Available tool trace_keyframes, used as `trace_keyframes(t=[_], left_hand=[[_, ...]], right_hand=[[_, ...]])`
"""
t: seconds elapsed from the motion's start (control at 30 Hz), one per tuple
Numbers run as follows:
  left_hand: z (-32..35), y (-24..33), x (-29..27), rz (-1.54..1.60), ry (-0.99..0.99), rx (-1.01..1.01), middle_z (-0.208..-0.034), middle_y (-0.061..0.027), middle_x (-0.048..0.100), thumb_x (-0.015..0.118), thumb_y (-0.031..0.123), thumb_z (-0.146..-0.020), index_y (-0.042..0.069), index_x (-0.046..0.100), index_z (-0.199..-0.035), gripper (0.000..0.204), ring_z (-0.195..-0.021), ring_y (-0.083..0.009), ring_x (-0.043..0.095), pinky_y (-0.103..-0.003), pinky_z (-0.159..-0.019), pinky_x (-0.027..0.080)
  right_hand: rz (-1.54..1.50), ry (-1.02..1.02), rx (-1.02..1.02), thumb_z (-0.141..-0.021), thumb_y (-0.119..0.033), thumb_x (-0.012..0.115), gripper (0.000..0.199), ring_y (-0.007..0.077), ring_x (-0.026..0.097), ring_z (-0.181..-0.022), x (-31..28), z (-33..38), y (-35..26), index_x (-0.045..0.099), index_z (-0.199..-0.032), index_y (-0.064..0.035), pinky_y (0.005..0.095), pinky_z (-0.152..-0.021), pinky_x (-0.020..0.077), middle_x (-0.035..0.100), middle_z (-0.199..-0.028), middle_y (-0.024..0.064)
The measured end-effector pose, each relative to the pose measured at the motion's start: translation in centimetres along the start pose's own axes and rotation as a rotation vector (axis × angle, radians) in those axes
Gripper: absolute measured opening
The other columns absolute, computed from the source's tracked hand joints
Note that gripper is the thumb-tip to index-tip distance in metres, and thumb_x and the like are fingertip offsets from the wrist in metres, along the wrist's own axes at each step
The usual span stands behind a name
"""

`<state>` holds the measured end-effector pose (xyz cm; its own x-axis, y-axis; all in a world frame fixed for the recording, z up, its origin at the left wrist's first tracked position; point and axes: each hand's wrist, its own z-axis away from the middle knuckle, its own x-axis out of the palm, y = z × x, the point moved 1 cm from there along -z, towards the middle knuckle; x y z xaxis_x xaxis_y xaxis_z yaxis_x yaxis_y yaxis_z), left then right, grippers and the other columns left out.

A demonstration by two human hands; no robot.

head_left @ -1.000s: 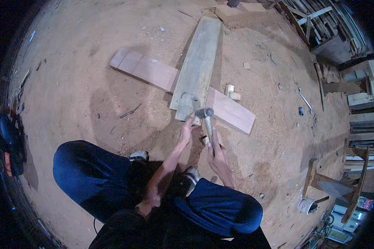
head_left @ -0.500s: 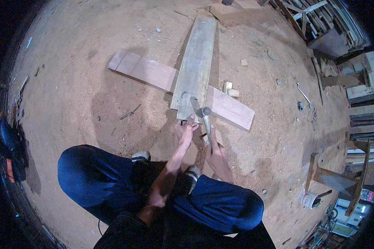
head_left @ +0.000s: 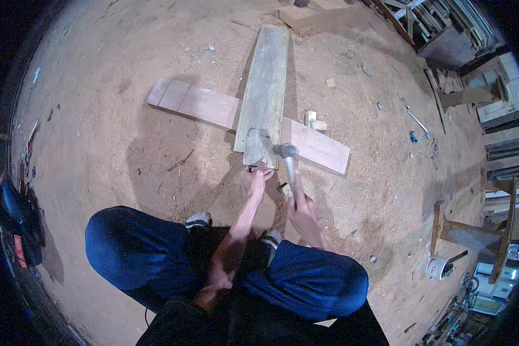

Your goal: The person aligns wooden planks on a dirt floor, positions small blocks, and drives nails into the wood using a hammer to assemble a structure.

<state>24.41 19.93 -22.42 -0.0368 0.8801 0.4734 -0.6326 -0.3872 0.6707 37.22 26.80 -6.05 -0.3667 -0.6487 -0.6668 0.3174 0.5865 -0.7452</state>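
A long, weathered wooden plank point(head_left: 263, 81) lies lengthwise ahead of me, notched at its near left corner. It rests across a pinkish, thicker board point(head_left: 205, 106) on the ground. At the plank's near end, my left hand point(head_left: 256, 180) has its fingers closed about the edge, beside a small dark piece I cannot make out. My right hand point(head_left: 305, 216) grips the handle of a hammer point(head_left: 292, 173). The hammer's head, slightly blurred, hangs over the near right corner of the plank. Just left of the handle, a small wood block point(head_left: 285, 189) shows in part.
Small wood offcuts point(head_left: 315, 122) lie beyond the pinkish board's right half. Farther right are a wrench point(head_left: 418, 122), a wooden stool-like frame point(head_left: 473, 236) and a white bucket point(head_left: 436, 267). Stacked timber point(head_left: 461, 29) stands at the far right. My bent knees point(head_left: 138, 254) flank my arms.
The hammer head has shifted and turned a little over the plank's near end. My left hand stays at the plank's edge. The whole view has shifted slightly.
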Motion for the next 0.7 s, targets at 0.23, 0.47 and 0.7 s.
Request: trace_keyframes(t=[0.23,0.47,0.7], left_hand=[[0.4,-0.1,1.3,0.001,0.018,0.015,-0.105,-0.0186,0.069,0.072,0.013,-0.092,-0.01,0.062,-0.118,0.036,-0.087,-0.0288,0.073,-0.039,-0.073,0.066],[1.3,1.1,2.6,-0.021,0.005,-0.023,-0.104,-0.0194,0.069,0.073,0.013,-0.092,-0.011,0.062,-0.116,0.036,-0.087,-0.0295,0.073,-0.04,-0.073,0.066],[1.5,3.7,0.8,-0.077,0.039,-0.017,-0.103,-0.0203,0.069,0.074,0.013,-0.091,-0.012,0.061,-0.115,0.037,-0.087,-0.0302,0.073,-0.041,-0.074,0.066]], right_hand=[[0.015,0.026,0.108,-0.097,-0.006,0.055,0.07,0.0488,0.063,-0.067,-0.7,-0.3,-1.1,0.026,-0.16,-0.0141,0.0518,-0.062,0.0471,0.062,-0.077,0.0313],[0.014,-0.012,0.109,-0.098,-0.007,0.055,0.069,0.0474,0.063,-0.066,-1.2,-0.3,0.1,0.026,-0.16,-0.0144,0.0507,-0.062,0.0473,0.062,-0.076,0.0308],[-0.04,-0.012,0.118,-0.099,-0.008,0.054,0.069,0.046,0.064,-0.065,-1.0,-0.2,-1.7,0.025,-0.161,-0.0147,0.0497,-0.061,0.0475,0.063,-0.076,0.0302]])
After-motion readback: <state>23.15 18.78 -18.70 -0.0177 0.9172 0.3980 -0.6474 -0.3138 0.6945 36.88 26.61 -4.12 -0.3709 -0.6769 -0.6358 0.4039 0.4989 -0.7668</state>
